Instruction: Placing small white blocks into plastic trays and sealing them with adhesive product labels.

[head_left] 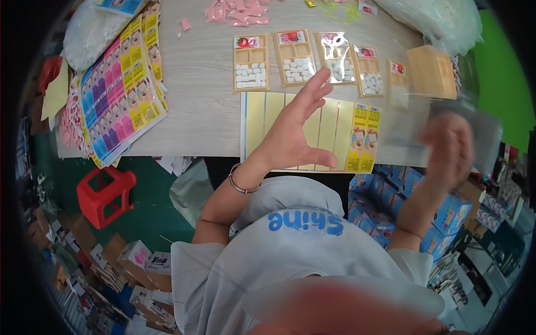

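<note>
My left hand (pixel 298 131) is open, thumb and fingers spread, and nothing is in its grasp. Beneath it, at the table's near edge, lies a sheet of stickers (pixel 262 123): bare yellowish backing over most of it, printed yellow stickers on its right end. My right hand (pixel 449 145) is smeared by motion beside a transparent plastic box or bag (pixel 480 125) at the table's right edge; whether it holds anything cannot be told. Beyond the sheet stand several small tan compartment trays (pixel 251 85), with strawberry-printed labels and mostly white pellets inside. The rightmost tray (pixel 397 84) is blurred.
A stack of tan trays (pixel 432 72) stands far right, near a bulging clear bag (pixel 435 22). Pink packets (pixel 237 11) lie at the back. Colourful sticker sheets (pixel 120 84) are piled left. A red stool (pixel 106 195) and blue boxes (pixel 446 215) are below the table.
</note>
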A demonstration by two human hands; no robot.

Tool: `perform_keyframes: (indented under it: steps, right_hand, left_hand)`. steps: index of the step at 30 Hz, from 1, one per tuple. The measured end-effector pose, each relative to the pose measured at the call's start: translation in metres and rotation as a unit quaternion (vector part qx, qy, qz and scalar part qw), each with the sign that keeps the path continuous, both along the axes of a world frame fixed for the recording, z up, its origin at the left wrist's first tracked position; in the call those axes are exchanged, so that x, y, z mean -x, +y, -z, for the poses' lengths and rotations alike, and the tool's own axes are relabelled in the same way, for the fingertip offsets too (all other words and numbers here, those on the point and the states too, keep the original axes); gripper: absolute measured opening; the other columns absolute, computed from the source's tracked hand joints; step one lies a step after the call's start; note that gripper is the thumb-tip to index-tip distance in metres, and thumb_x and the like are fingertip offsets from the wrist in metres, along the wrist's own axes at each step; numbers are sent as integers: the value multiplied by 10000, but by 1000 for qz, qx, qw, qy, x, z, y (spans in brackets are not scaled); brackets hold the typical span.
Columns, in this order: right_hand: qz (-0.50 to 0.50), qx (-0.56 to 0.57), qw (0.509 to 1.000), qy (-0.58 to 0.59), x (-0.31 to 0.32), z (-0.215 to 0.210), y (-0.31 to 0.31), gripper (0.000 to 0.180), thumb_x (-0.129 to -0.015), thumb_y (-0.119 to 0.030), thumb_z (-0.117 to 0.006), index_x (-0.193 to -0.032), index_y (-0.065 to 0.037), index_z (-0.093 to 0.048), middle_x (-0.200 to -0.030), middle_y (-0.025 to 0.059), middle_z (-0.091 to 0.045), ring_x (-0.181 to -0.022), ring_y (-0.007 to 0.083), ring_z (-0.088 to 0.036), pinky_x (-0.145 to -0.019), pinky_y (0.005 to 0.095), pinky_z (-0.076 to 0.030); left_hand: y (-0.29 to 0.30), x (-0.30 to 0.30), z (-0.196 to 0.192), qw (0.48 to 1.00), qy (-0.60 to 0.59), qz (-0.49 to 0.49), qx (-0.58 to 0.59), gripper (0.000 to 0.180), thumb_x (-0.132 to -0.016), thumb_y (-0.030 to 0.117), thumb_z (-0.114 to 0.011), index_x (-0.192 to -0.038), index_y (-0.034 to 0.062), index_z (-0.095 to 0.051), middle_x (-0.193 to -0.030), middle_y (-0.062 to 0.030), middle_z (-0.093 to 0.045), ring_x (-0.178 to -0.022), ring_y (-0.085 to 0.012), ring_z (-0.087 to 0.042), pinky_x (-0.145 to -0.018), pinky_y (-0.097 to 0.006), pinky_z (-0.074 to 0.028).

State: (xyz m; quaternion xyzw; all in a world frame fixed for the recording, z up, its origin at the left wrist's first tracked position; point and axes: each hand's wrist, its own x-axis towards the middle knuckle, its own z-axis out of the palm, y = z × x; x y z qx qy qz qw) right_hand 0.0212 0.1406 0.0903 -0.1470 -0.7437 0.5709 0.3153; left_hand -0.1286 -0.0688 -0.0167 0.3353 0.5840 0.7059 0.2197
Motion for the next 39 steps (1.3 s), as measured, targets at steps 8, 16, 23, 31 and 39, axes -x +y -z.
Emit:
perform_keyframes:
  steps: [8, 16, 23, 31, 39]
  right_hand:
    - [-138, 262, 940, -170, 177, 145, -104, 186, -1003, -200, -663, -1041, -25, -614, -745, 36, -653, -627, 113, -636, -566, 253, -504]
    - [-7, -221, 954, -202, 166, 156, -91, 238, -924, -137, -738, -1111, -13, -657, -700, 70, -654, -617, 143, -658, -539, 287, -501]
    - [-49, -282, 942, -173, 89, 150, -66, 261, -856, -43, -765, -1106, -56, -691, -786, 80, -635, -647, 214, -632, -575, 336, -509]
    - [-65, -382, 905, -176, 65, 194, -83, 303, -822, -98, -765, -1118, -99, -698, -1050, 103, -632, -998, 307, -585, -854, 433, -469]
    - [-68, -365, 916, -149, 68, 197, -89, 307, -824, -126, -752, -1125, -110, -690, -1064, 89, -628, -1012, 314, -569, -870, 441, -432]
  left_hand:
    - [-42, 115, 49, 932, 34, -272, 236, 551, -933, 203, -750, -1386, -14, -525, -732, -53, -668, -615, -165, -630, -569, -328, -513]
    - [-18, 107, 82, 766, 275, -324, 482, 607, -962, 335, -663, -1401, -46, -490, -1426, -254, -457, -1311, -412, -431, -1087, -553, -334]
    - [-17, 113, 104, 818, 338, -246, 394, 674, -972, 254, -622, -1479, -116, -375, -1511, -384, -340, -1430, -497, -302, -1188, -596, -215]
    - [18, 100, 89, 823, 283, -287, 401, 776, -924, 256, -672, -1489, -136, -312, -1546, -401, -247, -1424, -541, -254, -1140, -622, -269]
    - [45, 97, 100, 748, 305, -322, 493, 766, -891, 312, -656, -1463, -115, -379, -1550, -373, -285, -1435, -493, -252, -1094, -626, -264]
